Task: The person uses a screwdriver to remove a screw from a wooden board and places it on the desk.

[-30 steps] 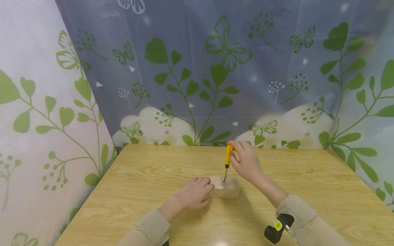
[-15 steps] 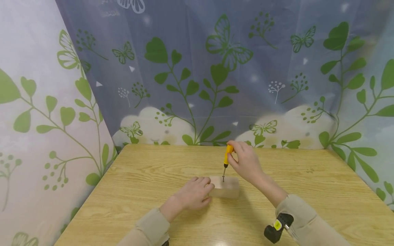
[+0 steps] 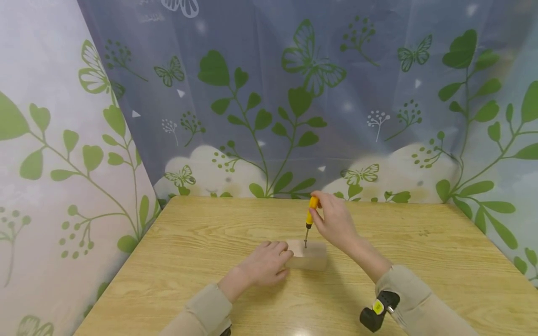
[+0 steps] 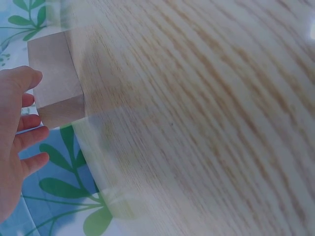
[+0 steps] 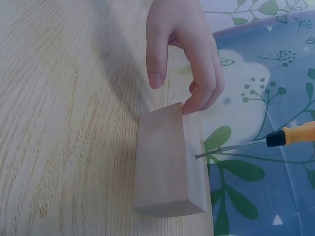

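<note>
A small wooden block (image 3: 307, 255) is seen lying flat on the wooden table (image 3: 201, 242), near its middle. At the block's left end the left hand (image 3: 264, 266) is rested, its curled fingertips pressed against that end. Above the block a yellow-handled screwdriver (image 3: 310, 219) is held upright, its handle pinched by the right hand (image 3: 336, 221), with a screw (image 5: 204, 154) at its tip touching the block's top face.
</note>
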{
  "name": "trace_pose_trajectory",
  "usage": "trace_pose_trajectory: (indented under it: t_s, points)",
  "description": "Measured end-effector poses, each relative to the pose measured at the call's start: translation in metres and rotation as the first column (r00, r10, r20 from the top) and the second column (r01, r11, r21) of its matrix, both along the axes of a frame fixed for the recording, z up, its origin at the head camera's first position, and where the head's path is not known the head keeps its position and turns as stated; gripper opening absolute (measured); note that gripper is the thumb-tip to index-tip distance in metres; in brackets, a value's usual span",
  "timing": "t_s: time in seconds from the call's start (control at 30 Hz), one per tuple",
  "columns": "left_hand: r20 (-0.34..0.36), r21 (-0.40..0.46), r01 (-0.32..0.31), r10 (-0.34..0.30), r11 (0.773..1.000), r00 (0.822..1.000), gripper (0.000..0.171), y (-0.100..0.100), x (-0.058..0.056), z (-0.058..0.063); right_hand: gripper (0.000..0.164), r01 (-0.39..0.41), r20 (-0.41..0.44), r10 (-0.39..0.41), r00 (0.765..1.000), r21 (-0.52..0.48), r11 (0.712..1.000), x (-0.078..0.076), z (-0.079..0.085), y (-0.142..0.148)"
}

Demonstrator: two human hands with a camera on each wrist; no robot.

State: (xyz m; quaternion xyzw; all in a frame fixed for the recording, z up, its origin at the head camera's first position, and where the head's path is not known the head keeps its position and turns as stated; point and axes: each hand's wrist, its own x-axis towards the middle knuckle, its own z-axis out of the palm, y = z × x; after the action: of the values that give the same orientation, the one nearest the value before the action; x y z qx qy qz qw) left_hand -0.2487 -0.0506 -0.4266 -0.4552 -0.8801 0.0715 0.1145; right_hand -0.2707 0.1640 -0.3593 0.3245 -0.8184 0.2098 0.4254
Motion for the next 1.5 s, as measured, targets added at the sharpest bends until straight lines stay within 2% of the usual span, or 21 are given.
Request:
trace_pose_trajectory:
  t_s: [0.27, 0.53, 0.67, 0.83, 0.97, 1.33, 1.5]
  points:
    - [-0.006, 0.001, 0.009, -0.009, 1.0, 1.0, 0.032, -0.0002, -0.0002, 0.0005, 0.031, -0.009, 0.092, 0.009, 0.996, -0.002, 1.0, 0.002, 0.0008, -0.0001]
    - [-0.034, 0.006, 0.026, -0.026, 1.0, 0.999, 0.031, -0.0009, 0.0002, 0.0002, 0.033, -0.052, -0.016, 0.052, 0.999, 0.004, 0.999, -0.0029, -0.0034, -0.0002]
    - [-0.033, 0.001, 0.02, -0.02, 1.0, 0.999, 0.032, -0.0006, 0.0003, 0.0006, 0.031, -0.039, -0.032, 0.04, 0.999, 0.015, 0.999, -0.0033, -0.0031, -0.0001]
    - [-0.033, -0.006, 0.015, -0.015, 1.0, 0.999, 0.032, -0.0004, 0.0002, 0.0008, 0.04, -0.015, -0.057, 0.017, 0.998, 0.029, 0.999, -0.0034, -0.0023, -0.0005]
    - [-0.038, -0.007, 0.017, -0.017, 1.0, 0.999, 0.031, -0.0002, 0.0002, 0.0011, 0.039, -0.018, -0.082, 0.019, 0.996, 0.023, 1.0, -0.004, -0.0029, -0.0006]
    - [-0.036, -0.007, 0.011, -0.011, 1.0, 0.999, 0.033, -0.0001, 0.0001, -0.0001, 0.036, 0.0, 0.034, -0.001, 0.999, 0.02, 1.0, 0.0018, -0.0025, -0.0005]
    - [-0.046, 0.025, 0.035, -0.034, 0.999, 0.998, 0.033, -0.0009, -0.0008, -0.0003, 0.036, -0.019, 0.04, 0.019, 0.999, 0.01, 1.0, 0.002, -0.0022, 0.0003]
